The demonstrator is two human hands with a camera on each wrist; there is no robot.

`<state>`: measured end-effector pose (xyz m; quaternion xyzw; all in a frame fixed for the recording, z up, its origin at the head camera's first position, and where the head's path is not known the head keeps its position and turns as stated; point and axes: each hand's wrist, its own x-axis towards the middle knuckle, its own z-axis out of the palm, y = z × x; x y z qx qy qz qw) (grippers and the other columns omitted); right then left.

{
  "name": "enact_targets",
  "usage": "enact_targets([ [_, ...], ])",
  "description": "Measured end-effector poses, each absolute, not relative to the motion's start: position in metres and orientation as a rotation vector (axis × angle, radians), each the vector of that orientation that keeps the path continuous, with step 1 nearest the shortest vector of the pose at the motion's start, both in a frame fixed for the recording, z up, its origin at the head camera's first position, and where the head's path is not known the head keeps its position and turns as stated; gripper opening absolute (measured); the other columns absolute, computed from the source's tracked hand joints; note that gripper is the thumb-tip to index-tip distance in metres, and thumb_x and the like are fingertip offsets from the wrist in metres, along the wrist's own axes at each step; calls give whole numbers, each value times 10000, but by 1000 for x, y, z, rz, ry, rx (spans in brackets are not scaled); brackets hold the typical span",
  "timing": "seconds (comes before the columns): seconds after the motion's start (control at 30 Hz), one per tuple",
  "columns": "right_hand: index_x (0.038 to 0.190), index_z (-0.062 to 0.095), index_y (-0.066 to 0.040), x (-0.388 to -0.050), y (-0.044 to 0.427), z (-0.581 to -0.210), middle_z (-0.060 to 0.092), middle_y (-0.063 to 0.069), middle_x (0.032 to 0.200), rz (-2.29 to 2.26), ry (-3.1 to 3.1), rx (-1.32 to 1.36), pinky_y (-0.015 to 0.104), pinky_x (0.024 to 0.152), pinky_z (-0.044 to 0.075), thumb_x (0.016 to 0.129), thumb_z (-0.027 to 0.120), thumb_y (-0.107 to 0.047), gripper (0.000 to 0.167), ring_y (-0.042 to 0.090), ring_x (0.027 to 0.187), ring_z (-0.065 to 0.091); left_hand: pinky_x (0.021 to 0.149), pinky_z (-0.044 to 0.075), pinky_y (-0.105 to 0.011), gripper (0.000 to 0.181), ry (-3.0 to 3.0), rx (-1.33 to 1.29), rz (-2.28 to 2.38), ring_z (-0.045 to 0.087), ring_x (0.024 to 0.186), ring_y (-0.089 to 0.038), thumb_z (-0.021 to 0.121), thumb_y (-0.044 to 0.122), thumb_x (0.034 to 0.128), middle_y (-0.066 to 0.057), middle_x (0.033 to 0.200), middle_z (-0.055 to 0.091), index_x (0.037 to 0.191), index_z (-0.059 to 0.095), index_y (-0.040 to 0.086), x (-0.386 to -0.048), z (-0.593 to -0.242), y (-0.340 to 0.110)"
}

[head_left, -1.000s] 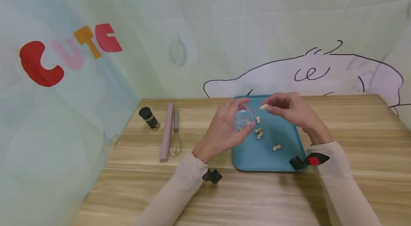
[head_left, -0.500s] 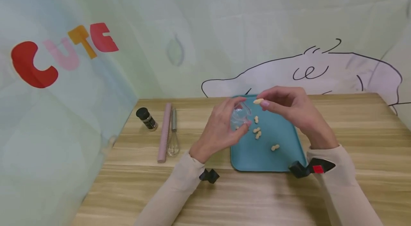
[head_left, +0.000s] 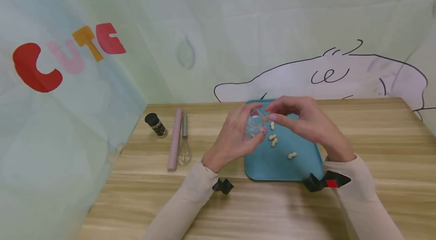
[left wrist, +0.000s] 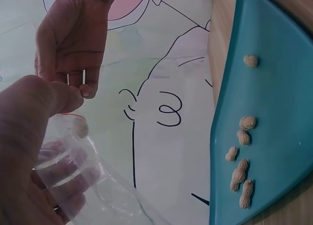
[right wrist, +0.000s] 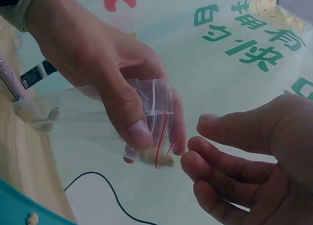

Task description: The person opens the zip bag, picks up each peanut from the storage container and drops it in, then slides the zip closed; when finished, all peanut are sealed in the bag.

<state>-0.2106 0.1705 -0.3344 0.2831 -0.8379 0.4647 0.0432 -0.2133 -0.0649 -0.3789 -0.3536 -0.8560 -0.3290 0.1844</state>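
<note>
Left hand [head_left: 235, 134] holds 1 clear zip bag [right wrist: 159, 102], 1 peanut [right wrist: 160, 159] at its mouth. Right hand [head_left: 303, 120] looks on it in head view; right wrist shows a gap, fingers loose, nothing held. 1 teal tray [head_left: 272, 166]: head shows 4 loose peanuts [head_left: 292, 155] clearly, left wrist at least 6. Also 1 jar [head_left: 156, 125], 1 whisk [head_left: 184, 141]

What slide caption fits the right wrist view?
Left hand grips a clear zip bag, a peanut at its mouth; right hand close by.
</note>
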Motion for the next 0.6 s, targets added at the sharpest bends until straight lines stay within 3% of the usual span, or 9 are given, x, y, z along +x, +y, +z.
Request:
enact_targets([
  [0.37, 1185, 794, -163, -215, 186, -334, 801, 22, 1116, 1335, -2650, 808, 174, 897, 565, 1041, 700, -164, 172, 82, 973, 732, 972, 522, -442, 609, -2451, -963, -918, 634, 1075, -196, 760, 256, 936, -61, 1199, 664, 1476, 533, 91, -215, -382, -66],
  [0.6, 1190, 789, -152, -223, 204, -337, 790, 20, 1137, 1211, -2926, 796, 328, 854, 584, 1021, 727, -200, 186, 189, 989, 706, 943, 534, -411, 607, -2437, -958, -917, 632, 1066, -193, 764, 241, 933, -60, 1184, 664, 1474, 537, 86, -218, -380, -66],
])
